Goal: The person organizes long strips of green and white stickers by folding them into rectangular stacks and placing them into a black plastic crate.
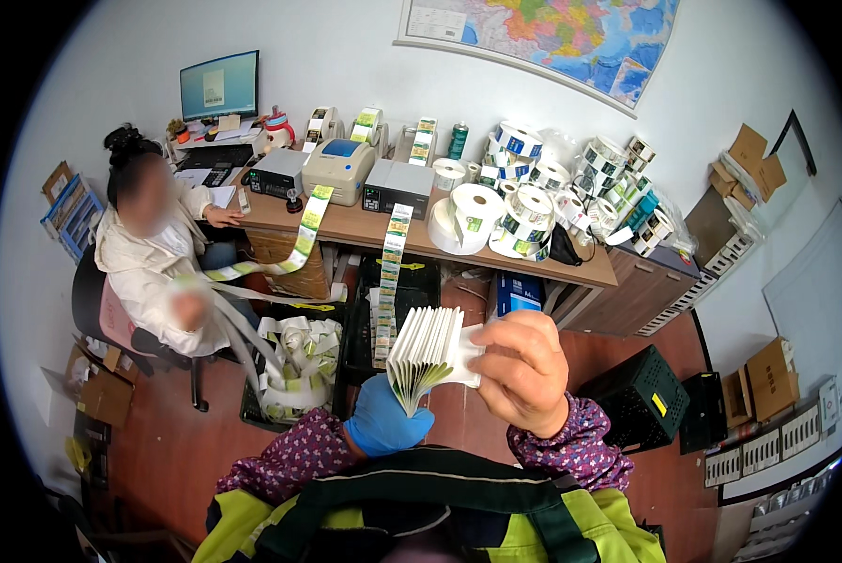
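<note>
A fan-folded stack of printed labels (424,345) is held up in front of my chest, its folds spread at the top and pinched together below. My left hand (389,416), in a blue glove, grips the stack's lower end. With bare fingers, my right hand (523,373) holds the white flap at the stack's right side. Beyond the stack, a strip of labels (391,260) hangs from a grey label printer (398,184) into a black crate (421,281).
Left, a seated person (167,260) handles a label strip from a beige printer (336,172). A crate (252,408) of loose strips stands below. Label rolls (477,211) crowd the desk (421,236). At right are a dark green crate (639,397) and cardboard boxes (773,376).
</note>
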`<act>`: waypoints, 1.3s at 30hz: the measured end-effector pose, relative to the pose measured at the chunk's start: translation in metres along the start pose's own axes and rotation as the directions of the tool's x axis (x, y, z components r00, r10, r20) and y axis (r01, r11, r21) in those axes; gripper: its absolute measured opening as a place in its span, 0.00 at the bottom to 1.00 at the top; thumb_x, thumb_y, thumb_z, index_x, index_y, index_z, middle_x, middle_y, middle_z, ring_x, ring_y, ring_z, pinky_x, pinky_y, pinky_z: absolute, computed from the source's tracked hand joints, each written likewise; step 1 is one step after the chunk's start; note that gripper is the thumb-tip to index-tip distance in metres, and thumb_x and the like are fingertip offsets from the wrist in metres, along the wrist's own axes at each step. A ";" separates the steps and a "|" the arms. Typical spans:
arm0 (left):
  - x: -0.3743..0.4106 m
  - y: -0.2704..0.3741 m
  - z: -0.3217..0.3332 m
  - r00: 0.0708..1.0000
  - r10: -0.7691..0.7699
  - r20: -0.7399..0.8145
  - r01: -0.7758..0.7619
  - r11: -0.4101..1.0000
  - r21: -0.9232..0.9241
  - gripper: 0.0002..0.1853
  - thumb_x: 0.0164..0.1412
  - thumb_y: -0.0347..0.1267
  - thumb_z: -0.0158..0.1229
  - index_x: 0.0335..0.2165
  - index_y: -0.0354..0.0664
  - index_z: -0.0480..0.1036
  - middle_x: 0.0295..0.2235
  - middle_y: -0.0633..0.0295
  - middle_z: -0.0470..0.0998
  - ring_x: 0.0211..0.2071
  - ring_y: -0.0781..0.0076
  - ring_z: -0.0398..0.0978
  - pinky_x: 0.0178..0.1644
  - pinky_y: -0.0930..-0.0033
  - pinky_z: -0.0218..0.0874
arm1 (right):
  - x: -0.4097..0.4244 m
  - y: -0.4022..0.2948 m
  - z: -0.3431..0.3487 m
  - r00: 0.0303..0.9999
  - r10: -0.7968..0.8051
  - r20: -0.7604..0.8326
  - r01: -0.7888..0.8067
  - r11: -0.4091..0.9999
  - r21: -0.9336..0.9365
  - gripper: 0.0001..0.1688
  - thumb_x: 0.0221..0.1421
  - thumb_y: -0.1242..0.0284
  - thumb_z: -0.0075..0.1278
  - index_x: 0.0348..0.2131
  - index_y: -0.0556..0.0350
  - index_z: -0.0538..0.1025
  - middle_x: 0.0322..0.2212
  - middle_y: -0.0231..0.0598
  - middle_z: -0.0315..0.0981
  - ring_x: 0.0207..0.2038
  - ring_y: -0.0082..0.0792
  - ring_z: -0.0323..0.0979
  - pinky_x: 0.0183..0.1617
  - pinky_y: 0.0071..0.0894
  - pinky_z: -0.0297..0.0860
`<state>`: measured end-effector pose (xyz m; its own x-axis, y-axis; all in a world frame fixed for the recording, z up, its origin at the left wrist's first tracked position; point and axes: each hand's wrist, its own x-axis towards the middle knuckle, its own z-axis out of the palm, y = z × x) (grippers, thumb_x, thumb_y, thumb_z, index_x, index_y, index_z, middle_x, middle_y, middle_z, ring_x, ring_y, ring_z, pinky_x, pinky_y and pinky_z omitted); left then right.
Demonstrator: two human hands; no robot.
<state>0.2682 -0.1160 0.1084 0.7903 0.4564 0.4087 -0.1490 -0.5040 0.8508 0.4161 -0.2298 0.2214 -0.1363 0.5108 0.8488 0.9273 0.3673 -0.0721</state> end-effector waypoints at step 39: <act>0.010 -0.006 0.002 0.999 -0.001 0.040 0.003 0.999 -0.049 0.15 0.40 0.29 0.54 0.32 0.39 0.72 0.23 0.51 0.74 0.24 0.51 0.73 0.29 0.60 0.66 | -0.008 0.019 0.008 0.999 -0.015 0.030 0.012 0.997 0.072 0.17 0.30 0.79 0.54 0.30 0.58 0.74 0.33 0.39 0.72 0.33 0.40 0.67 0.38 0.39 0.63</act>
<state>0.2780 -0.1102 0.1065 0.8139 0.4271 0.3939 -0.1755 -0.4656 0.8674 0.4319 -0.2211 0.2094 -0.1603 0.5288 0.8335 0.8980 0.4287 -0.0992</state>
